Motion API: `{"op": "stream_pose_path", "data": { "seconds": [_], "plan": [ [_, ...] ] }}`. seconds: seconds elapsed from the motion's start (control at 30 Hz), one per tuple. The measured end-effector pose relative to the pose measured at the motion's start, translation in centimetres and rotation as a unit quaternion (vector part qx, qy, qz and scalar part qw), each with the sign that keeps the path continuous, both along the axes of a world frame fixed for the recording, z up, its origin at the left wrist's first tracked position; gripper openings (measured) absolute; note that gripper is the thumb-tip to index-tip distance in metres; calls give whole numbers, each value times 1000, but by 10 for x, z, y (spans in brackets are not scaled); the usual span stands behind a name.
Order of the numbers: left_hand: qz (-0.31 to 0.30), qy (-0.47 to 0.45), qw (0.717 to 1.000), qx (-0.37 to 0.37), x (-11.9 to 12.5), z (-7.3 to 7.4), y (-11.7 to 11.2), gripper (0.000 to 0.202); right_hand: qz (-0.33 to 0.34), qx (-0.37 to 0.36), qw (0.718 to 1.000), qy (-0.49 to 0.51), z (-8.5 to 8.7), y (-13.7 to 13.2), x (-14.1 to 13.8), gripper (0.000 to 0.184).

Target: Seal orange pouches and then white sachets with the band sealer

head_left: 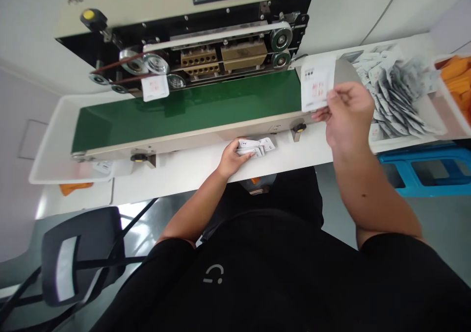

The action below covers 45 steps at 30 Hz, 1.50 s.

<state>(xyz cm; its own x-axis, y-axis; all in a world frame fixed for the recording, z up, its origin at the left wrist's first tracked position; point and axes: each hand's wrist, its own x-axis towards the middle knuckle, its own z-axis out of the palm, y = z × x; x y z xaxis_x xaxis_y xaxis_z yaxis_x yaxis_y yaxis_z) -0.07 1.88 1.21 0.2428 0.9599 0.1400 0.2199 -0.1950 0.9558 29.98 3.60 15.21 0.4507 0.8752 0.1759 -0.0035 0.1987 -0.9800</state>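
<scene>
Between the thumb and fingers of my right hand (349, 109) is one white sachet with red print (317, 84), held upright at the right end of a band sealing machine (235, 52). My left hand (233, 160) grips a small stack of white sachets (255, 147) over the white table, just in front of the green conveyor belt (206, 104). Another white sachet (155, 87) hangs from the machine's rollers at the left, its lower part over the belt.
A white tray heaped with sachets (395, 96) stands at the right, beside orange items (456, 84). Below it is a blue plastic stool (430, 170). A white bin (55, 136) sits under the belt's left end. A black chair (83, 258) stands at lower left.
</scene>
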Motion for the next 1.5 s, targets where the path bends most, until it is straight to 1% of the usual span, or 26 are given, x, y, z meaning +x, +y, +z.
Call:
{"op": "stream_pose_path", "data": {
  "seconds": [0.03,0.07,0.13,0.17,0.23,0.33,0.4,0.47,0.6,0.73,0.83,0.9,0.97,1.0,1.07,1.13,1.17,1.23,1.3,1.33,1.4,1.5],
  "plan": [
    [1,2,1000,0,0,0,0,53,9,-45,999,-1,13,15,7,5],
    [1,3,1000,-2,0,0,0,53,20,-91,996,-2,24,29,14,7],
    [1,2,1000,-6,0,1,0,53,39,-161,986,0,37,54,22,15],
    [2,1,1000,-7,0,2,-1,53,51,-178,983,2,40,64,24,17],
    [4,1,1000,-7,0,2,-1,52,66,-186,980,6,41,80,23,18],
    [1,4,1000,-1,0,2,-2,50,59,-204,977,7,39,93,14,19],
    [-2,4,1000,0,0,1,-1,49,36,-230,973,6,38,99,5,22],
    [-4,3,1000,2,0,0,-1,49,31,-243,969,14,38,103,-5,22],
    [-8,0,1000,6,0,1,-2,49,81,-235,968,37,40,109,-25,14],
    [-10,-3,1000,8,0,0,-3,49,94,-261,960,22,46,112,-48,14],
    [-14,-3,1000,7,-1,0,-3,49,115,-246,962,10,53,107,-59,8],
    [-13,0,1000,7,-1,1,-3,49,108,-217,970,-4,52,94,-61,4],
    [-9,4,1000,8,-1,2,-3,48,97,-162,982,-5,43,67,-59,6],
    [-8,4,1000,7,-1,2,-4,48,95,-128,987,-3,34,50,-59,8],
    [-9,1,1000,2,-1,3,-5,49,96,-59,994,-8,6,10,-60,17],
    [-11,-8,1000,-7,-1,4,-6,49,82,-10,996,-22,-32,-29,-66,25],
    [-9,-13,1000,-11,-1,4,-6,50,68,-6,997,-18,-52,-47,-70,27],
    [-5,-22,1000,-20,0,3,-6,50,51,-40,998,8,-89,-74,-81,30],
    [-6,-27,999,-30,0,3,-6,52,57,-88,994,35,-117,-90,-90,32],
    [-9,-31,999,-34,1,3,-6,53,68,-106,991,40,-126,-93,-93,32],
    [-14,-39,998,-36,1,3,-5,55,90,-125,987,37,-136,-94,-96,29],
    [-20,-41,998,-36,0,3,-6,56,100,-128,986,36,-136,-88,-94,27]
  ]
}}
